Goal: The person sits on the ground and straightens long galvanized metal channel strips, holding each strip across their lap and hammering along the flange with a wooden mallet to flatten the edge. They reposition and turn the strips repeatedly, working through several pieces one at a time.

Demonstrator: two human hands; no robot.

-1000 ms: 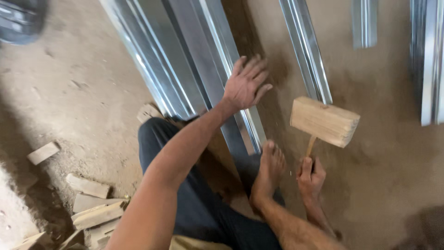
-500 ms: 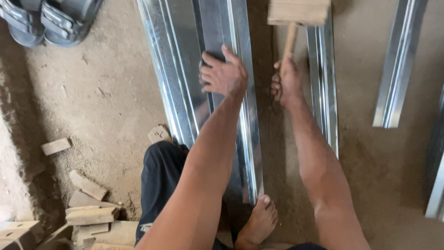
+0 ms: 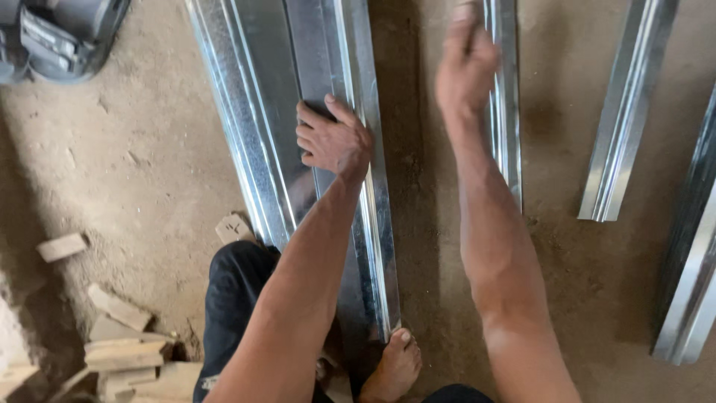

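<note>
My left hand (image 3: pixel 333 142) lies flat on a long folded strip of shiny sheet metal (image 3: pixel 261 127), fingers spread and pointing left, pressing near its raised right fold. My right hand (image 3: pixel 466 63) is lifted up near the top edge, blurred, with the fist closed around the pale wooden handle of a mallet. The mallet's head is out of the picture. My bare foot (image 3: pixel 395 366) rests at the near end of the strip.
More bent metal strips lie on the dirt floor: one under my right hand (image 3: pixel 506 119) and two at the right (image 3: pixel 626 112) (image 3: pixel 690 283). Grey sandals (image 3: pixel 56 37) sit top left. Wood offcuts (image 3: pixel 119 351) pile up bottom left, and a small block (image 3: pixel 235 227) lies beside the strip.
The view has moved closer over the strip. My right hand has swung the mallet higher, taking its head out of the frame. My left hand stays pressed on the metal.
</note>
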